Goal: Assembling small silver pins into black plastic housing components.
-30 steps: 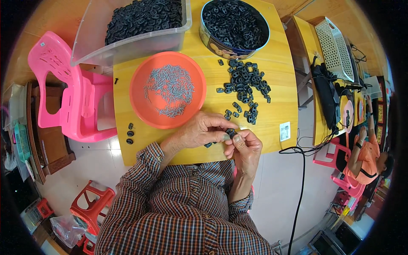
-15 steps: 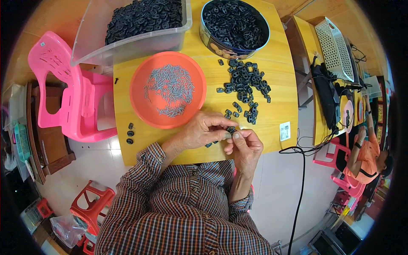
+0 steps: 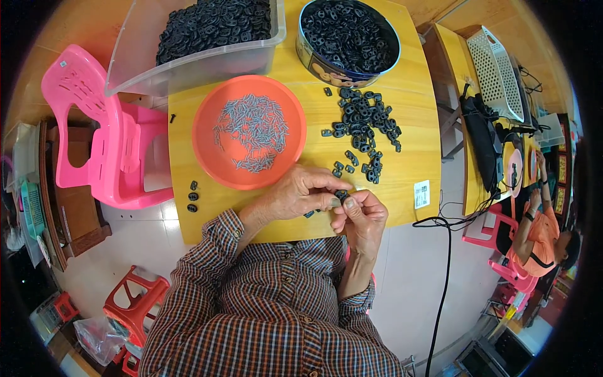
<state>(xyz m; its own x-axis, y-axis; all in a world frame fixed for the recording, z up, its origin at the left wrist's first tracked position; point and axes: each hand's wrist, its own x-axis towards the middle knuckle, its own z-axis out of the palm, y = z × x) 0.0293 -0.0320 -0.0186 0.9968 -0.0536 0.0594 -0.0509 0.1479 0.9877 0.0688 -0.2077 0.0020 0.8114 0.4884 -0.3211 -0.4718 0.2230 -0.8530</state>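
Above the near edge of the yellow table (image 3: 282, 234), my left hand (image 3: 301, 193) and my right hand (image 3: 364, 218) meet at the fingertips. Pinched between them is a small black two-holed plastic piece (image 3: 341, 195), partly covered by the fingers. Just beyond my left hand lies an orange-red bowl (image 3: 207, 151) with many small grey metal pins (image 3: 254, 122) in it. A loose pile of similar black pieces (image 3: 364, 119) spreads out beyond my right hand. A few more pieces lie under my hands, mostly hidden.
A clear plastic bin (image 3: 207, 66) and a round tin (image 3: 314, 63), both full of black pieces, stand at the back. Several pieces (image 3: 193, 196) line the left edge. A pink chair (image 3: 107, 138) stands left; a black cable (image 3: 447, 276) hangs right. Another person (image 3: 540, 239) works far right.
My hands stay almost in place; the black piece has turned slightly between my fingertips. At the far right the other person's arm has moved a little.
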